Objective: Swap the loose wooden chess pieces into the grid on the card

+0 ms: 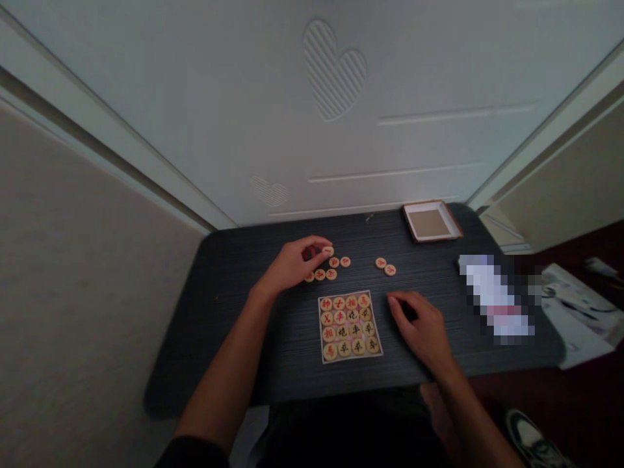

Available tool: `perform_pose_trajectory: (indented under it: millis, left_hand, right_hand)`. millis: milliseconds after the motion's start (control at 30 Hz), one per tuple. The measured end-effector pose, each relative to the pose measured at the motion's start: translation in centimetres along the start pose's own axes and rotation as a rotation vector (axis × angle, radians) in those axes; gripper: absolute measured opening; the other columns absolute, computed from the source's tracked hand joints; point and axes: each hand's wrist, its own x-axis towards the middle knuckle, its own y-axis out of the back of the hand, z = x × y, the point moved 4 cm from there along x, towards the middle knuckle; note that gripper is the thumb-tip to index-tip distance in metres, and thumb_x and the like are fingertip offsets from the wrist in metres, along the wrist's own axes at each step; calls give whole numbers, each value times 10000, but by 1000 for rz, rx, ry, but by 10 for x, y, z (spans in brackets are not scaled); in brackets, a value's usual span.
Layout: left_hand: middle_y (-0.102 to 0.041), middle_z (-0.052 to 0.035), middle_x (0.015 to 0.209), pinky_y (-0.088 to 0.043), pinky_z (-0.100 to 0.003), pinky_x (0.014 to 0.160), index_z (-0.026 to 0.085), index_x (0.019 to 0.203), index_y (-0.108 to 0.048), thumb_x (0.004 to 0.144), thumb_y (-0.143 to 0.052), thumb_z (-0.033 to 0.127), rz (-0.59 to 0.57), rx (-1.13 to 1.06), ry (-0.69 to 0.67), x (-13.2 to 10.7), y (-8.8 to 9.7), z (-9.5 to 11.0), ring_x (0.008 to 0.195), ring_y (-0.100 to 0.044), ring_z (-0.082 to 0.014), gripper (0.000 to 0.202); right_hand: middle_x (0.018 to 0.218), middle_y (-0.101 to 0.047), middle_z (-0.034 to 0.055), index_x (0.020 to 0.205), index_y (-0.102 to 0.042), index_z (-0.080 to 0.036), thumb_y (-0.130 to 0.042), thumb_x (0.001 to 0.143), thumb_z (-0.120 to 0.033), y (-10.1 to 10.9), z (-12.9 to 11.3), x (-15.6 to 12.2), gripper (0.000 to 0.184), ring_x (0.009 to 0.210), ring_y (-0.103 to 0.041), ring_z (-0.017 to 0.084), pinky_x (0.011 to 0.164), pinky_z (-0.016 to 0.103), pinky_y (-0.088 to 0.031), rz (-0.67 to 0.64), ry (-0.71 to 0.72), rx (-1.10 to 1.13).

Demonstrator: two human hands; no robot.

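My left hand (295, 263) pinches a round Chinese chess piece (327, 251) between thumb and fingers, above the far side of the dark table. Just beside and under that hand lie several loose red-lettered pieces (320, 275). Nearer to me is a square tray (320, 331) filled with rows of red- and black-lettered pieces (342, 331). To its right, my right hand (422, 325) rests near the table, curled, thumb and forefinger tips together; anything between them is hidden. Two more loose pieces (385, 266) lie beyond that hand, touching each other.
The dark table (219, 351) stands against a white door (219, 97) with raised hearts. A shallow open box lid (409, 224) sits at the back right. A blurred-out pale object (494, 299) lies near the right edge. A shoe (531, 439) shows on the floor at lower right.
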Motion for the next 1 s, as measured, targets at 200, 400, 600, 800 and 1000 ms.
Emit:
perform_pose_trajectory:
  millis: [200, 400, 600, 800, 1000]
  left_hand:
    - [-781, -24, 943, -512, -287, 700, 213, 1064, -729, 951, -640, 434, -20, 43, 86, 7, -4, -30, 774, -675, -164, 263]
    - [-750, -21, 882, -501, -289, 694, 215, 1025, -742, 945, -638, 411, -46, 113, 59, 10, -11, -40, 743, -658, -164, 236]
    - [-708, -46, 941, -509, -311, 753, 209, 1031, -747, 957, -620, 410, -33, 207, 4, 10, -11, -36, 794, -643, -176, 249]
    - [-740, -50, 1039, -488, -386, 906, 237, 1101, -737, 949, -653, 420, -62, 347, -142, 7, -12, -3, 994, -624, -237, 252]
    - [-769, -55, 1030, -494, -395, 849, 237, 1072, -759, 934, -668, 386, -152, 446, -133, 13, -23, 9, 940, -637, -250, 223]
  right_hand:
    - [966, -774, 37, 1042, -746, -251, -599, 997, -351, 0, 0, 0, 184, 893, -708, 221, 844, 371, -543, -6, -3, -17]
    - [970, -770, 46, 1046, -741, -246, -598, 1001, -346, 1, -2, 1, 180, 900, -703, 228, 846, 374, -537, -10, -7, -2]
    - [983, -775, 43, 1049, -739, -249, -600, 1002, -338, 1, -2, 0, 172, 903, -708, 220, 851, 368, -538, -9, 2, 5]
    - [988, -773, 40, 1045, -742, -247, -606, 999, -335, 0, -1, 0, 167, 909, -707, 218, 857, 370, -536, -14, -3, -14]
    - [995, -775, 47, 1039, -739, -248, -600, 1003, -339, 0, -2, 0, 169, 912, -709, 224, 852, 375, -540, -20, -5, 5]
